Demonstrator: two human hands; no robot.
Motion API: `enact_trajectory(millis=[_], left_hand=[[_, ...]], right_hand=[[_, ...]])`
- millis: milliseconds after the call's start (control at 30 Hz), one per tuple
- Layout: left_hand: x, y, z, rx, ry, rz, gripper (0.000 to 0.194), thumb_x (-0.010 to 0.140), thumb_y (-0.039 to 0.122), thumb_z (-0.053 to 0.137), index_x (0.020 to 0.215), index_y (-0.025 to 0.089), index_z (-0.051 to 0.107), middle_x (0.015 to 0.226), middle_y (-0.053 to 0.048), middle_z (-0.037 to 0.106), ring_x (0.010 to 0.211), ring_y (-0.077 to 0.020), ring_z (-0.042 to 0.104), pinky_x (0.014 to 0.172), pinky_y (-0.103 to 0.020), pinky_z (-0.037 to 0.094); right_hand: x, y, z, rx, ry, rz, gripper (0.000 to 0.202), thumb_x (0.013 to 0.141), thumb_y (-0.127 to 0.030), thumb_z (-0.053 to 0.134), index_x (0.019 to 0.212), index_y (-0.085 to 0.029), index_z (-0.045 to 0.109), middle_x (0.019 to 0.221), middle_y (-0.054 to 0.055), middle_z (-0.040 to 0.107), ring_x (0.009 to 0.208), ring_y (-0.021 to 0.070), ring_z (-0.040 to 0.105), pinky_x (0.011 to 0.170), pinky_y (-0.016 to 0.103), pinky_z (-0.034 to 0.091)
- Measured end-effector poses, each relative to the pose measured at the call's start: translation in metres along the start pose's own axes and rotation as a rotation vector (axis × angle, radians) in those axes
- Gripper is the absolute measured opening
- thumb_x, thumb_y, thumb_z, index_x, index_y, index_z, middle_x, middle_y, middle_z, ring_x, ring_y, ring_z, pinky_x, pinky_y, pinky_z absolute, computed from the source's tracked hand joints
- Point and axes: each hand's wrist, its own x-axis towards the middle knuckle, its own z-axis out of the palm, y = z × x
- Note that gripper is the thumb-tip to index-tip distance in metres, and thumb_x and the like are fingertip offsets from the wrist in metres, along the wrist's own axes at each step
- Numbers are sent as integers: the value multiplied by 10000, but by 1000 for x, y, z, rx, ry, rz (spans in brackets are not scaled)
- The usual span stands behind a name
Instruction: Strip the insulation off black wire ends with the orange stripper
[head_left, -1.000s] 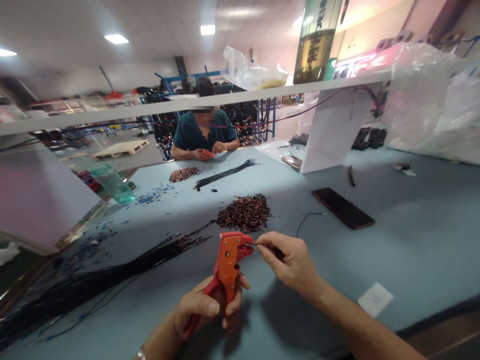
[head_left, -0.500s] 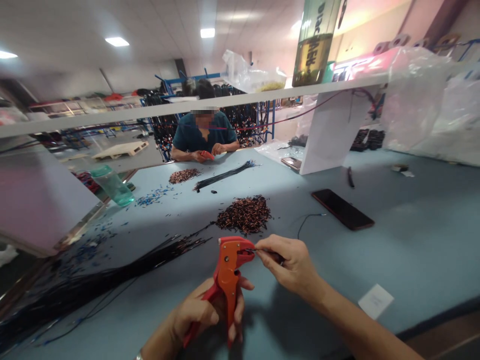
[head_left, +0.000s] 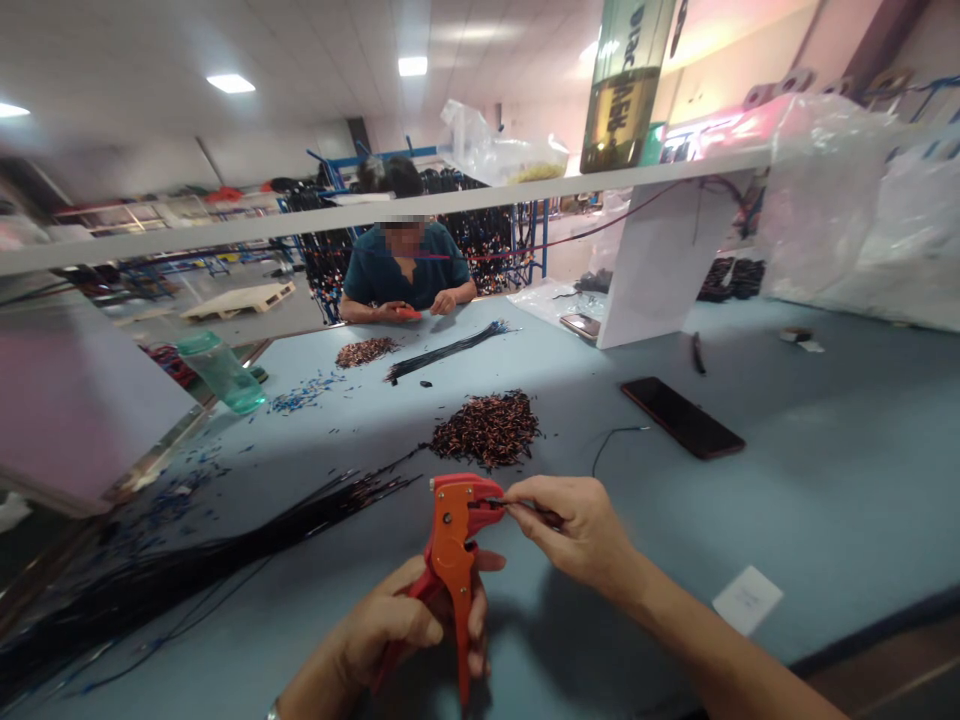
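My left hand (head_left: 409,615) is wrapped round the handles of a red and orange wire stripper (head_left: 451,540), held upright with its jaws to the right. Between thumb and fingers, my right hand (head_left: 577,525) pinches a thin black wire (head_left: 511,502), whose end sits at the stripper's jaws. Most of that wire is hidden by my fingers. Just beyond the tool lies a heap of short black and copper-coloured pieces (head_left: 486,430). A long bundle of black wires (head_left: 247,555) stretches across the table to the left.
A dark phone (head_left: 682,417), a short loose wire (head_left: 619,432) and a white paper slip (head_left: 748,600) lie at the right. Blue bits (head_left: 304,393) are scattered near a green bottle (head_left: 225,375). Across the table, a co-worker (head_left: 405,270) handles a red tool under the shelf (head_left: 337,215).
The stripper's handles look slightly closer together and the view has shifted a little. The wire stays at the jaws. Across the table, the co-worker's hands and red tool have moved slightly.
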Motion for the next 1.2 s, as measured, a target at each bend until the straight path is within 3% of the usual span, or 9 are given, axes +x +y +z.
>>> enact_trajectory(millis=[133, 533, 733, 900, 1200], left_hand=[[0, 5, 5, 54, 25, -3, 644, 638, 68, 586, 1275, 158, 616, 897, -94, 733, 819, -274, 733, 764, -406, 534], [1, 7, 9, 126, 14, 26, 543, 726, 168, 679, 1263, 159, 603, 968, -143, 753, 732, -218, 730, 694, -319, 529], [-1, 8, 10, 161, 77, -3, 356, 729, 282, 753, 1036, 116, 681, 908, -168, 757, 680, -213, 721, 652, -301, 535], [-2, 9, 10, 165, 138, -26, 406, 718, 335, 763, 1036, 92, 695, 771, -105, 715, 647, -197, 696, 639, -307, 550], [2, 1, 11, 209, 209, 4, 353, 721, 411, 774, 854, 114, 638, 632, -42, 635, 517, -154, 634, 520, -260, 516]], right_hand=[[0, 0, -1, -12, -5, 3, 163, 868, -158, 562, 795, -142, 707, 549, -16, 596, 438, 83, 440, 466, 208, 344], [-1, 2, 0, 18, -29, 1, 170, 871, -160, 559, 764, -135, 689, 551, -16, 567, 451, 85, 420, 471, 207, 333], [-1, 1, -4, 57, -89, 31, 184, 882, -180, 560, 743, -147, 676, 538, -23, 545, 455, 87, 405, 468, 203, 319], [1, 1, -5, 63, -93, 22, 181, 883, -179, 561, 745, -150, 674, 549, -20, 557, 457, 87, 405, 472, 207, 319], [1, 0, -5, 71, -86, 22, 186, 888, -165, 542, 739, -165, 653, 549, -25, 549, 470, 88, 421, 473, 209, 335]])
